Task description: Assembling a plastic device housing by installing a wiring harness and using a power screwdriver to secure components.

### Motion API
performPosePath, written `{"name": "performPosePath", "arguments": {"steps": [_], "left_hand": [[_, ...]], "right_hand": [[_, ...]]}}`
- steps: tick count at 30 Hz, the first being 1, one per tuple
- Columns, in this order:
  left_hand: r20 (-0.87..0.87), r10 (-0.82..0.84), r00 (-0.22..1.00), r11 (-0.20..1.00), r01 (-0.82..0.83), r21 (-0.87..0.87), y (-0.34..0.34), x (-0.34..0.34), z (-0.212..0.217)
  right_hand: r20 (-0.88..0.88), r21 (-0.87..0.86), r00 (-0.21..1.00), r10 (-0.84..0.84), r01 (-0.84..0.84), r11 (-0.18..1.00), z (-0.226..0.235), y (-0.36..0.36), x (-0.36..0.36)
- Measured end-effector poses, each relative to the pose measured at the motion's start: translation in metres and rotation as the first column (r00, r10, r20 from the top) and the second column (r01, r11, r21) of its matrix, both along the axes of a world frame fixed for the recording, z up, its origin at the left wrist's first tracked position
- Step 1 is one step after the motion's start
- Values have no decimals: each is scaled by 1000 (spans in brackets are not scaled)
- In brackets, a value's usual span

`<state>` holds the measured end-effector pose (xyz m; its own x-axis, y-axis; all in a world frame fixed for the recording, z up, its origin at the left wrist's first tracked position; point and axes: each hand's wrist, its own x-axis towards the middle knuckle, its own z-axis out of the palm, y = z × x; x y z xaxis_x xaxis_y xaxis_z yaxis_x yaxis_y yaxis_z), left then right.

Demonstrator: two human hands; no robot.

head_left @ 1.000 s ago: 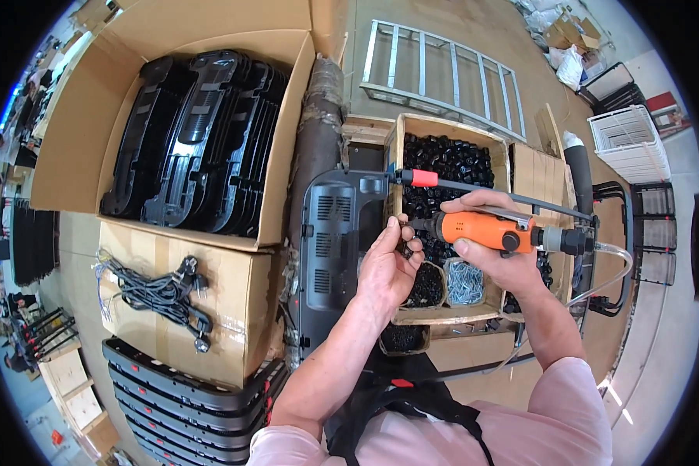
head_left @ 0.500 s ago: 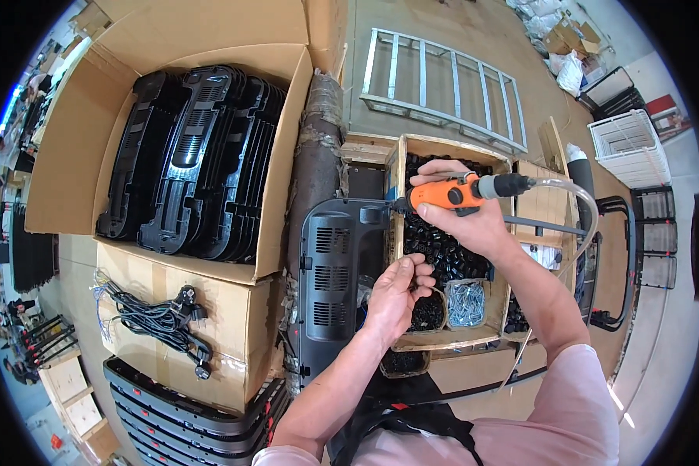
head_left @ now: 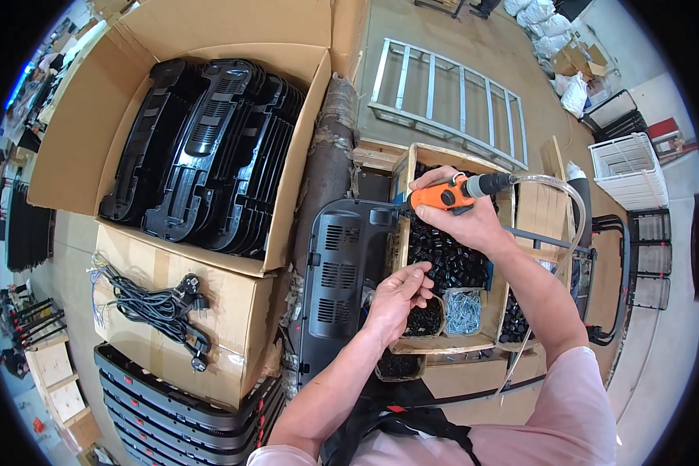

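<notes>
My right hand point(head_left: 462, 221) is wrapped around an orange pneumatic screwdriver point(head_left: 440, 197) with a clear hose point(head_left: 571, 194) running off its rear. The tool lies roughly level, its dark tip at the upper right corner of a black vented plastic cover point(head_left: 335, 273); whether a screw sits under the tip is hidden. Lower down, my left hand point(head_left: 400, 299) hovers over a wooden box point(head_left: 454, 342), fingertips pinched together. Anything between them is too small to make out. Below that hand are a tub of small black pieces point(head_left: 425, 319) and a tub of silver screws point(head_left: 463, 311).
Black plastic parts point(head_left: 443, 252) fill much of the wooden box. At left, an open carton point(head_left: 74, 140) holds black housings point(head_left: 210, 155); coiled power cords point(head_left: 151, 303) lie on another carton below. A dark padded roller point(head_left: 330, 155) runs beside the cover. A metal frame point(head_left: 446, 97) lies beyond.
The whole view has shifted slightly. Both hands keep nearly the same pose, with the screwdriver tip still at the cover's corner and the left fingers still pinched.
</notes>
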<state>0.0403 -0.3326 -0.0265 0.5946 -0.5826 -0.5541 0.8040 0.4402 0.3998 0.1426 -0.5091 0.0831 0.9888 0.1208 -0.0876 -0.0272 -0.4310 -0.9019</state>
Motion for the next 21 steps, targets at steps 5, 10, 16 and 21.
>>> {"name": "performPosePath", "arguments": {"steps": [5, 10, 16, 21], "left_hand": [[84, 71, 994, 990, -80, 113, 4, 4, -7], [11, 182, 983, 983, -182, 38, 0, 19, 4], [-212, 317, 924, 943, -331, -33, -1, 39, 7], [-372, 481, 794, 829, -549, -102, -9, 62, 3]], "right_hand": [[-16, -10, 1000, -4, 4, 1000, 4, 5, 0], [0, -28, 1000, 6, -6, 1000, -1, 2, 2], [9, 149, 998, -58, 56, 987, 12, 9, -15], [-24, 280, 1000, -20, 26, 960, 32, 16, -28]]}}
